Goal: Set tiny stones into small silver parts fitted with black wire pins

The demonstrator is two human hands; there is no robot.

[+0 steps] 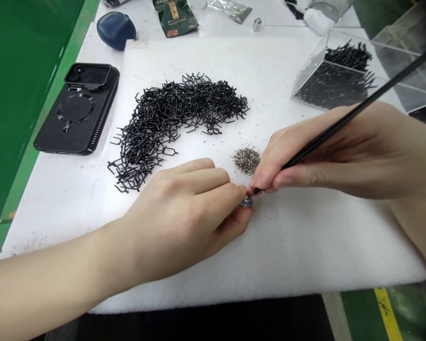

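Note:
My left hand [184,208] is closed, its thumb and fingertips pinching a small shiny metal piece [247,201]. My right hand [341,151] grips a long, slim black tool that looks like tweezers [362,111], slanting down to the left. The tool's tip meets the metal piece at my left fingertips; fingers partly hide the contact. Just beyond sits a little heap of tiny shiny metal bits [246,160], close to my right fingertips. Farther left spreads a curved pile of thin black forked pieces [177,106].
A white foam sheet [287,251] covers the table's front. A black-cased phone [76,111] lies at left, near a dark blue rounded object [116,30]. Behind are a green packet [175,18] and a small metal part [257,24]. A clear box [307,71] holds black pieces at right.

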